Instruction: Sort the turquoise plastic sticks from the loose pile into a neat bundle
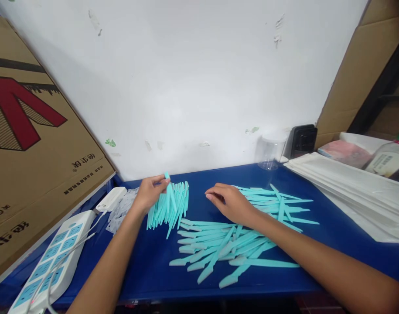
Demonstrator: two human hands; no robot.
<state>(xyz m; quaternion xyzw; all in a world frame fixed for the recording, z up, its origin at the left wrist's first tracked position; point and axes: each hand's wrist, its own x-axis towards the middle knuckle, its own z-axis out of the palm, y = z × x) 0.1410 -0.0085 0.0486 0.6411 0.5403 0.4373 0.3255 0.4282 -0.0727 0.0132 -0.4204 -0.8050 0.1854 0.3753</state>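
Observation:
My left hand pinches the upper end of a turquoise stick, which hangs over a neat row of turquoise sticks at the left. To the right, my right hand is raised with thumb and fingertips brought together; whether anything small is between them cannot be made out. Below it, a loose pile of turquoise sticks with pale, blade-like ends spreads toward the front edge. Another group of turquoise sticks lies behind and beside my right wrist, partly hidden by the forearm.
Small translucent pieces lie left of the row, near a white adapter and a power strip with cables. A cardboard box leans at the left. A clear jar stands by the wall; white sheets are stacked at the right.

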